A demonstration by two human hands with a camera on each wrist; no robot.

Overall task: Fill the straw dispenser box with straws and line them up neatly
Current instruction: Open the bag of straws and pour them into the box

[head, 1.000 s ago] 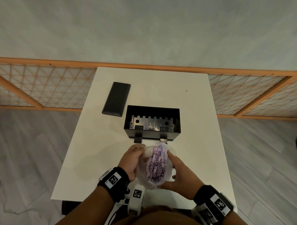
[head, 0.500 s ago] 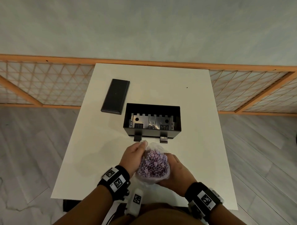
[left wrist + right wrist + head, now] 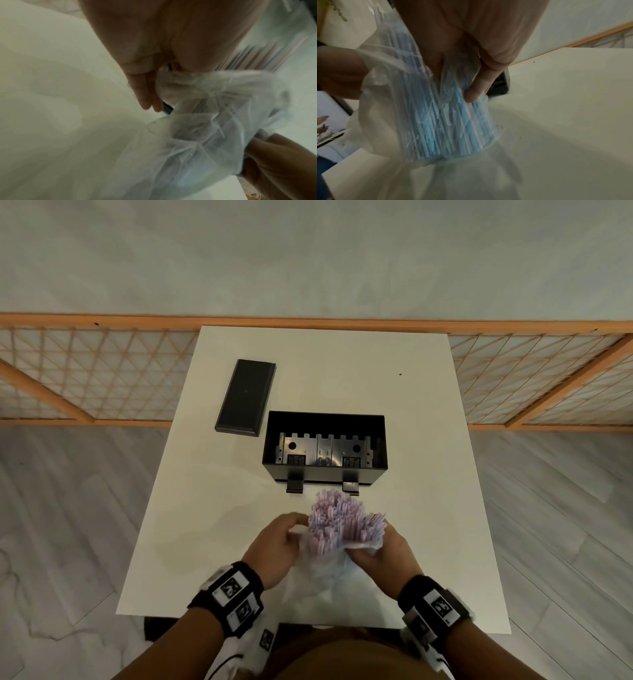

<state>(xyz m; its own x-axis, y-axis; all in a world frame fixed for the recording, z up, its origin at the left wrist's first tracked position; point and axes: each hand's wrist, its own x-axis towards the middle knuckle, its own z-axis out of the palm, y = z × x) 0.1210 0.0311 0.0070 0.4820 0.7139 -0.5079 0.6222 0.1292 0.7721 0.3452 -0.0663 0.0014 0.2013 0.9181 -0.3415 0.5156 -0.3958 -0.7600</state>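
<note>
White square table (image 3: 428, 440), standing on grey plank floor (image 3: 68, 525) against an orange-framed lattice panel (image 3: 102, 378). Directly on top: open black straw dispenser box (image 3: 324, 422) near centre, metal mechanism visible inside; flat black lid (image 3: 246, 397) just beside its far-left corner, apart. Small dark speck (image 3: 400, 374) toward far right.

open black rectangular plastic dispenser box (image 3: 325, 446): 1, beyond the grip | flat black rectangular lid (image 3: 246, 397): 1, beyond the grip, to the left | clear crumpled plastic bag (image 3: 325, 568): 1, in the grip | thin pink-and-blue striped straws (image 3: 337, 520): one dense bundle, too many to count
</note>
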